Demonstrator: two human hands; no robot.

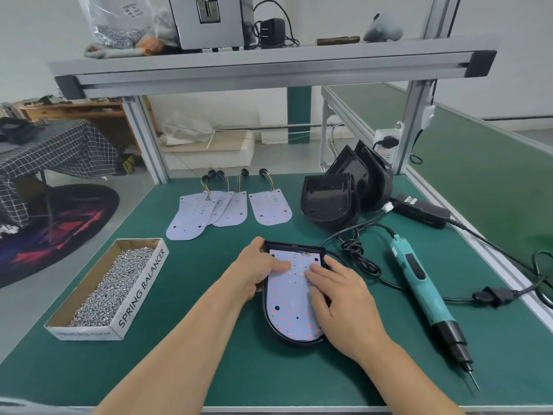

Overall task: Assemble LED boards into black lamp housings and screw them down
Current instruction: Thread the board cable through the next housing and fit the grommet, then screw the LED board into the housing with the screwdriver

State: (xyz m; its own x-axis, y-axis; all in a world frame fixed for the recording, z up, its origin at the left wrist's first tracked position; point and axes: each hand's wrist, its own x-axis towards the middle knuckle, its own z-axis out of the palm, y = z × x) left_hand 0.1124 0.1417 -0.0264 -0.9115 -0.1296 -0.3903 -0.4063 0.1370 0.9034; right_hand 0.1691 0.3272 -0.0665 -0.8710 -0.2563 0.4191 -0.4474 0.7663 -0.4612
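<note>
On the middle of the green bench top, a black lamp housing lay flat with its rounded end toward the person. An LED board sat inside it, pale and dotted with small red and orange spots, its wires at the far, straight edge. The left hand rested on the board's upper left part. Its fingers were stretched nearly straight across the board and the housing's far left corner, and its thumb lay against the housing's left wall; it clasped nothing. The right hand pressed on the board's right side with its fingers laid flat and close together, also gripping nothing.

Farther back, spare boards lay in a row, several overlapping and one apart at the right, each with wires leading to a black plug. To their right stood empty housings, one showing its hollow inside in front and others propped upright behind it. A cardboard box full of silver screws sat left of the hands. A teal electric screwdriver lay to the right, its tip pointing toward the near edge. Its cable was coiled just beside the housing. A black power brick lay behind it.
</note>
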